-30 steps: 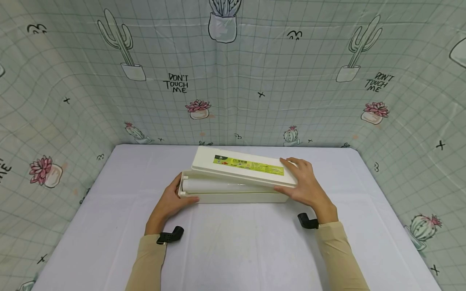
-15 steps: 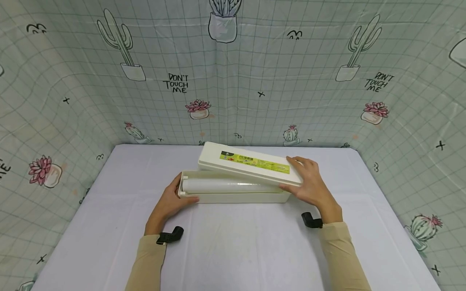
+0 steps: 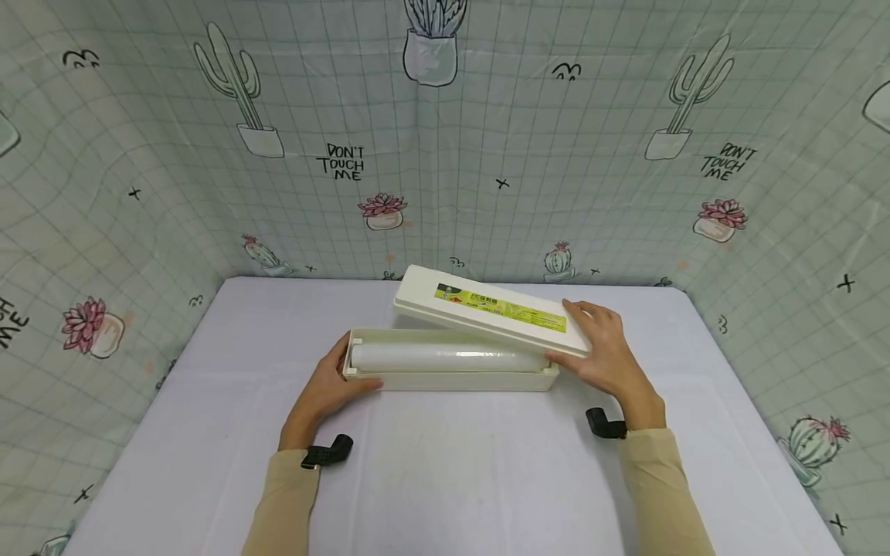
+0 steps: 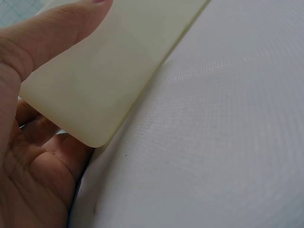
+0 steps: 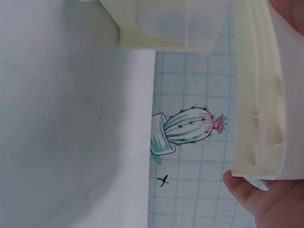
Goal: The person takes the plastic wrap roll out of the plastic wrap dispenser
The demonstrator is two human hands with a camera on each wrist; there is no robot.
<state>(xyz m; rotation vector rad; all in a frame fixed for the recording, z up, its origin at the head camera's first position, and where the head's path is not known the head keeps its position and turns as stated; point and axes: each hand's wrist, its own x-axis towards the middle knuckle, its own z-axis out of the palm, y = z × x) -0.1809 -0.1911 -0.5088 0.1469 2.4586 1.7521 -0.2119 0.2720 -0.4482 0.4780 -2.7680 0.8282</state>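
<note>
A long cream box (image 3: 452, 379) lies across the middle of the table, with a roll of clear film (image 3: 445, 357) lying inside it. My left hand (image 3: 334, 382) grips the box's left end, thumb along its front wall (image 4: 90, 80). My right hand (image 3: 603, 351) holds the right end of the cream lid (image 3: 497, 310), which carries a yellow-green label. The lid is lifted off, tilted and hanging above the box's back right. In the right wrist view the lid's hollow underside (image 5: 261, 95) shows, with a fingertip (image 5: 256, 199) at its end.
A white cloth covers the table (image 3: 445, 471). Curtain walls (image 3: 445, 154) printed with cacti close in the back and both sides. The table's far edge lies just behind the box.
My right hand has carried the lid up, back and to the right, uncovering more of the film roll. My left hand stays on the box's left end.
</note>
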